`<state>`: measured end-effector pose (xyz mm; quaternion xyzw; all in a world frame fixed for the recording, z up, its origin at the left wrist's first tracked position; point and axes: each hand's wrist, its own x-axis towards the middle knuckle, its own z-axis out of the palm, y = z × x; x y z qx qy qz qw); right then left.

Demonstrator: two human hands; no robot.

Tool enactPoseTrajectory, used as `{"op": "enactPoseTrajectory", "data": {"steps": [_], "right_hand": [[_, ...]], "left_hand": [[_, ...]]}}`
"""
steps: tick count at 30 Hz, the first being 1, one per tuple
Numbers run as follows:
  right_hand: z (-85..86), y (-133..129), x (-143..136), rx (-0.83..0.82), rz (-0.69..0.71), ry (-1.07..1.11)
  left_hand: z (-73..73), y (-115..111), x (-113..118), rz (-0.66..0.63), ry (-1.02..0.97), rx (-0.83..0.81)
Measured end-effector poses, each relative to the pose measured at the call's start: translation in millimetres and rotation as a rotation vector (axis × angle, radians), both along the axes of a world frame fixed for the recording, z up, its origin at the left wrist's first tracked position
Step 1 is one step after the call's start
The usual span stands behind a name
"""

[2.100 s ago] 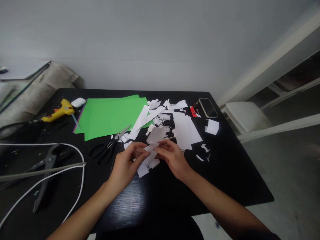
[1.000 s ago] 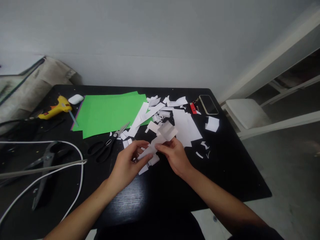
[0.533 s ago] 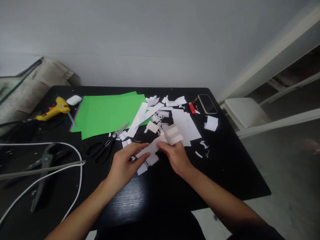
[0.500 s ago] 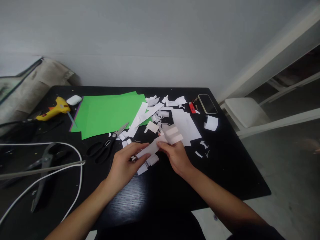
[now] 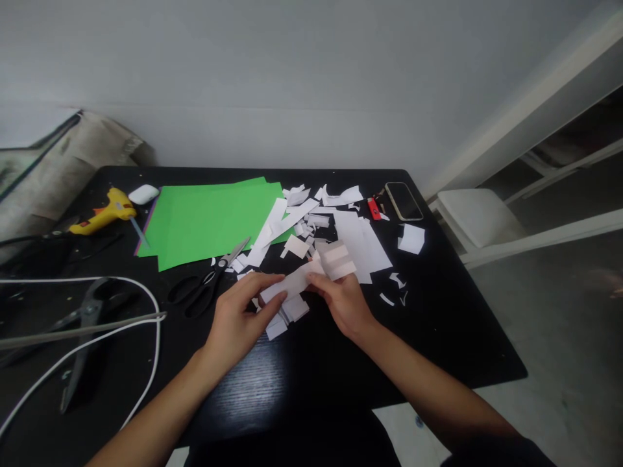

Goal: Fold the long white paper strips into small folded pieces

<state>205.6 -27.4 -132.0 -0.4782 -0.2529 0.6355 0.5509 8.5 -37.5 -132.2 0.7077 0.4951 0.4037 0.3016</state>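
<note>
Between my two hands stretches a white paper strip (image 5: 293,280), its right part creased into folds. My left hand (image 5: 239,310) pinches the strip's left end between thumb and fingers. Near the folded part, my right hand (image 5: 341,301) is closed on the same strip, thumb on top. Small folded paper pieces (image 5: 298,309) lie on the table just below the strip. Black-handled scissors (image 5: 209,277) rest to the left of my left hand, blades slightly apart and pointing at the paper scraps (image 5: 307,227).
Green sheets (image 5: 209,224) lie at the back left, beside a yellow glue gun (image 5: 108,213) and a white rounded object (image 5: 144,194). White sheets (image 5: 363,243), a red lighter (image 5: 374,208) and a phone (image 5: 403,202) are at right. A white cable (image 5: 156,363) loops over the black table's left.
My left hand has shifted slightly left and down along the strip's end. The right hand stays nearly where it was, still gripping the folded part.
</note>
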Motion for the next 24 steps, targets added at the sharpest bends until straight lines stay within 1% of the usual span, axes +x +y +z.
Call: {"op": "enactPoseTrajectory", "data": {"steps": [2, 4, 6, 8, 10, 12, 15, 17, 20, 22, 24], "right_hand": [[0.3, -1.3, 0.0, 0.016, 0.034, -0.054], [1.4, -3.3, -0.7, 0.029, 0.110, -0.089], [2.8, -5.5, -2.0, 0.036, 0.213, -0.080], [3.7, -7.2, -3.3, 0.042, 0.274, -0.042], [3.8, -7.8, -3.8, 0.049, 0.280, -0.019], [3.4, -7.5, -3.2, 0.057, 0.257, -0.024], [2.9, -6.9, -1.5, 0.045, 0.237, -0.025], [2.7, -6.9, -1.0, 0.026, 0.258, -0.010], [2.8, -7.7, -1.6, 0.026, 0.334, -0.017], [2.9, -8.4, -2.4, 0.052, 0.346, -0.039], [3.3, -8.8, -2.7, 0.082, 0.327, -0.065]], "left_hand": [[2.5, -0.7, -0.2, -0.011, -0.027, -0.054], [4.9, -1.3, 0.4, -0.024, -0.091, -0.132], [6.4, -1.5, 2.1, -0.030, -0.175, -0.206], [7.3, -1.3, 4.1, -0.030, -0.244, -0.250], [8.4, -1.0, 5.5, -0.037, -0.293, -0.266], [9.8, -0.7, 5.9, -0.033, -0.321, -0.259], [11.0, -0.4, 5.5, 0.005, -0.329, -0.236], [10.1, -0.4, 6.1, 0.042, -0.350, -0.233], [7.2, -0.8, 9.3, 0.076, -0.451, -0.248], [6.1, -1.1, 11.1, 0.069, -0.511, -0.262], [6.5, -1.0, 11.2, 0.045, -0.526, -0.285]]}}
